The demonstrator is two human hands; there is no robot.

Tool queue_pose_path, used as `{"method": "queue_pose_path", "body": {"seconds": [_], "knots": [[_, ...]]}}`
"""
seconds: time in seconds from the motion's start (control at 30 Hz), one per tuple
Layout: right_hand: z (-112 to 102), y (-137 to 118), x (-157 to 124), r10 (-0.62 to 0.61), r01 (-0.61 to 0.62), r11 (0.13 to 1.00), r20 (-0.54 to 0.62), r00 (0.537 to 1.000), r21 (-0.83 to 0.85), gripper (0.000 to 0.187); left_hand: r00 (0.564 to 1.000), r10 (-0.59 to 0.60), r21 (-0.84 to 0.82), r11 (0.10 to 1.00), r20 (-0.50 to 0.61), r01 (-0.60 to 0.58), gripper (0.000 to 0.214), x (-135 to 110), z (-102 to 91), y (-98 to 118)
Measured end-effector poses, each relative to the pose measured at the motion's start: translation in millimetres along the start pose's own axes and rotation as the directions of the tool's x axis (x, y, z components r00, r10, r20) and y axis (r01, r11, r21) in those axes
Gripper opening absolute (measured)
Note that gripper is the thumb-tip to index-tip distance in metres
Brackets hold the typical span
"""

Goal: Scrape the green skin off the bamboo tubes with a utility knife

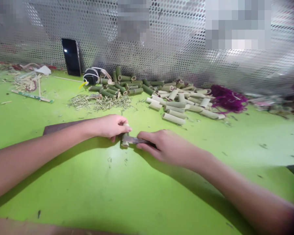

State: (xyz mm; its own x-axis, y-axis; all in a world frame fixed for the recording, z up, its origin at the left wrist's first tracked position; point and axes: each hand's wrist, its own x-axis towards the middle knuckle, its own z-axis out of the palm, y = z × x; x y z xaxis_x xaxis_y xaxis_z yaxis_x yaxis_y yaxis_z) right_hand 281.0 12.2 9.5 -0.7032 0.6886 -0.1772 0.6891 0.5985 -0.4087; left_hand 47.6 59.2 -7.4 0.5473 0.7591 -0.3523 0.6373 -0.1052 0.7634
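Note:
My left hand [107,125] is closed around the upper part of a short bamboo tube [124,143], which stands out toward me below the fingers. In my right hand [161,143] is a knife [135,140], its handle wrapped by the fingers. The flat metal blade points left and lies against the side of the bamboo tube near its lower end. A dark flat board [57,127] lies beneath my left forearm, which partly hides it. Small shavings are scattered on the green tabletop [107,192] in front of the tube.
Behind my hands lie green bamboo tubes [134,91], peeled pale tubes [173,118] and a heap of shavings [100,102]. Purple strings [227,99] are at right. A phone [71,57] leans on a perforated metal panel [156,55], beside a black adapter [91,76] with white cable.

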Motion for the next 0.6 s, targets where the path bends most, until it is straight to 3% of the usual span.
{"method": "queue_pose_path", "body": {"seconds": [0.6], "knots": [[5.1, -13.3, 4.6, 0.015, -0.017, 0.998, -0.039, 0.999, -0.067, 0.028, 0.999, -0.025, -0.013, 1.0, -0.021, 0.025, 0.03, -3.6, -0.8, 3.9]]}}
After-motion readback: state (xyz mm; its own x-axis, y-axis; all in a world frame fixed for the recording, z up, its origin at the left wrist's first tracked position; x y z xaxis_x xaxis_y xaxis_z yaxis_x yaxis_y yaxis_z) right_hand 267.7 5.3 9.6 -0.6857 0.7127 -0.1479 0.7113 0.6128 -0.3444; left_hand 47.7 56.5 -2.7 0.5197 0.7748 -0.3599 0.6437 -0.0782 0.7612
